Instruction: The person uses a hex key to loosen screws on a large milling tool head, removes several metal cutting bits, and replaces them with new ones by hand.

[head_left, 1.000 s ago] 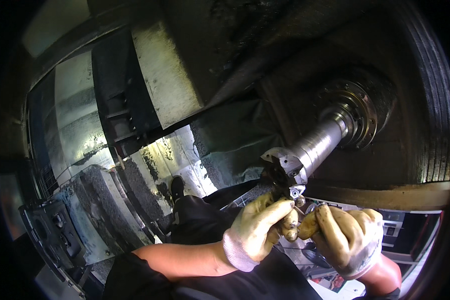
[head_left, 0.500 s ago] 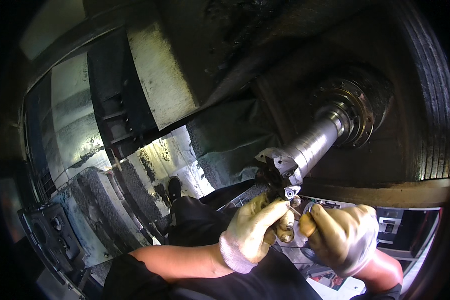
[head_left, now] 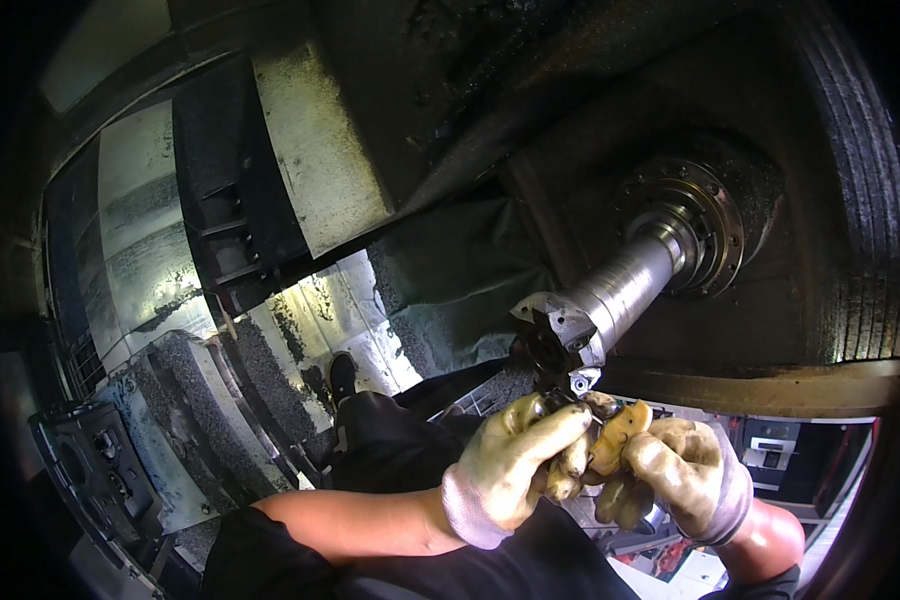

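Observation:
A milling cutter (head_left: 560, 335) with a dark hollow face sits on the end of a shiny cylindrical arbor (head_left: 625, 285). On its lower edge shows a small insert (head_left: 582, 381) with a round screw hole. My left hand (head_left: 510, 465), in a stained pale work glove, is closed just below the cutter, fingertips pinched together. What it pinches is hidden. My right hand (head_left: 685, 475), gloved alike, grips the yellow handle of a small hand key (head_left: 615, 440). A thin shaft appears to run from it toward my left fingertips. Both hands nearly touch.
The arbor comes out of a round bolted flange (head_left: 715, 225) on a dark machine wall. A metal ledge (head_left: 760, 390) runs below it. Dark chips lie on the metal covers (head_left: 355, 310) at left, with my shoe (head_left: 342, 377) beside them. A ribbed cover (head_left: 865, 200) stands at far right.
My right hand has turned, so the yellow handle now shows broadly between both hands, nearer my left fingers. My left hand stays almost in place beneath the cutter.

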`<state>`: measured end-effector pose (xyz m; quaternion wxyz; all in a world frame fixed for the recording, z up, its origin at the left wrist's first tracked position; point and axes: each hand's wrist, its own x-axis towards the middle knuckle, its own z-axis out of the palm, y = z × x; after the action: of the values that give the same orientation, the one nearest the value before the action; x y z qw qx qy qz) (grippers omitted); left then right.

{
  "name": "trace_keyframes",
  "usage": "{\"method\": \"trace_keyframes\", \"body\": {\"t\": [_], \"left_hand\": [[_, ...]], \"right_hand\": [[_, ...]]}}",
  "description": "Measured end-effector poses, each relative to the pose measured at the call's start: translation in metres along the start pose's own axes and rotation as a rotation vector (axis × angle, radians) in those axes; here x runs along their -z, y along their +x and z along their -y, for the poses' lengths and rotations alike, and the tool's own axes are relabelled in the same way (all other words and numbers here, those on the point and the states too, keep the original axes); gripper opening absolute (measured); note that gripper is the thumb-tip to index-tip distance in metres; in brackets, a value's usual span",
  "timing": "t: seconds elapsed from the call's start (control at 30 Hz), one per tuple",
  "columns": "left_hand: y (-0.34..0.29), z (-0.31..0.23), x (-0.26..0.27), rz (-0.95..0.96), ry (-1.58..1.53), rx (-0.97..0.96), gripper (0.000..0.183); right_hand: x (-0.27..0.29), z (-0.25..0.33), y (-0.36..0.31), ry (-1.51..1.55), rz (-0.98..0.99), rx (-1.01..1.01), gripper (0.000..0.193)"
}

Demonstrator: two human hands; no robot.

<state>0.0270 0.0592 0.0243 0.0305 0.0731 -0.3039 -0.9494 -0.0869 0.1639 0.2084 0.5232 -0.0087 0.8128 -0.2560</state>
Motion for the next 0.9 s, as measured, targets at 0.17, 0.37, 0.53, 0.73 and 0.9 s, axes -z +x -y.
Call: {"method": "trace_keyframes", "body": {"t": [0.17, 0.37, 0.53, 0.73, 0.9], "left_hand": [[0.005, -0.005, 0.000, 0.037, -0.410, 0.165, 0.024], [0.007, -0.004, -0.002, 0.015, -0.295, 0.157, 0.024], [0.004, 0.001, 0.000, -0.025, -0.496, 0.209, 0.023], [0.007, 0.006, -0.001, -0.003, -0.386, 0.142, 0.021], [0.005, -0.002, 0.000, -0.089, -0.315, 0.208, 0.024]], "right_hand": [[0.003, -0.012, 0.008, -1.379, -0.648, 1.035, 0.047], [-0.006, -0.016, 0.011, -1.124, -0.413, 0.785, 0.033], [-0.004, 0.000, 0.001, -0.683, -0.315, 0.448, 0.033], [-0.017, -0.003, -0.001, -1.637, -0.528, 0.954, 0.050], [-0.003, 0.008, 0.002, 0.017, -0.058, -0.081, 0.032]]}}
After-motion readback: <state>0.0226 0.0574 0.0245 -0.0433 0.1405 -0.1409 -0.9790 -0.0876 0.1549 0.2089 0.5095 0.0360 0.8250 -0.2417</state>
